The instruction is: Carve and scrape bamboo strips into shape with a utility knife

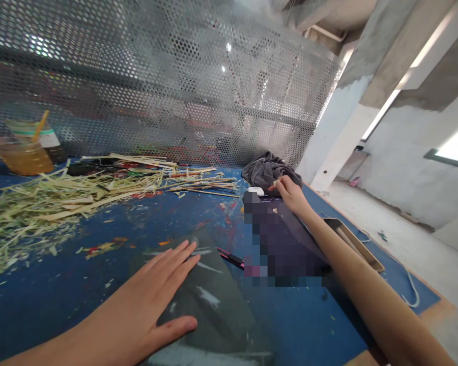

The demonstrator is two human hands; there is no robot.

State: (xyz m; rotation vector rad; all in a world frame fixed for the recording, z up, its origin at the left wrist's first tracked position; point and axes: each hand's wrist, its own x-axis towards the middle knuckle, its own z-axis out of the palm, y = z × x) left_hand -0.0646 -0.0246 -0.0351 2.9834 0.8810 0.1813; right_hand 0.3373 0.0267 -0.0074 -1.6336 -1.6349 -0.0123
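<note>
Under the left hand point(152, 290), spread flat, lay a dark sheet point(225, 315); the right hand point(292, 195) pinched a small pale piece point(276, 183), with grey cloth point(265, 170) just beyond it.

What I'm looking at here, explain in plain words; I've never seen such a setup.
No machine here: these are a person's bare hands, seen in one picture by a camera worn on that person's head, looking forward and down. The left hand lies spread on a dark sheet on a blue tabletop. The right hand reaches out near a crumpled gray cloth, its fingertips close together; whatever they may hold is too small to name. Pale plant strips lie scattered to the left, and a tray sits beyond the right forearm. One patch is pixelated.
</note>
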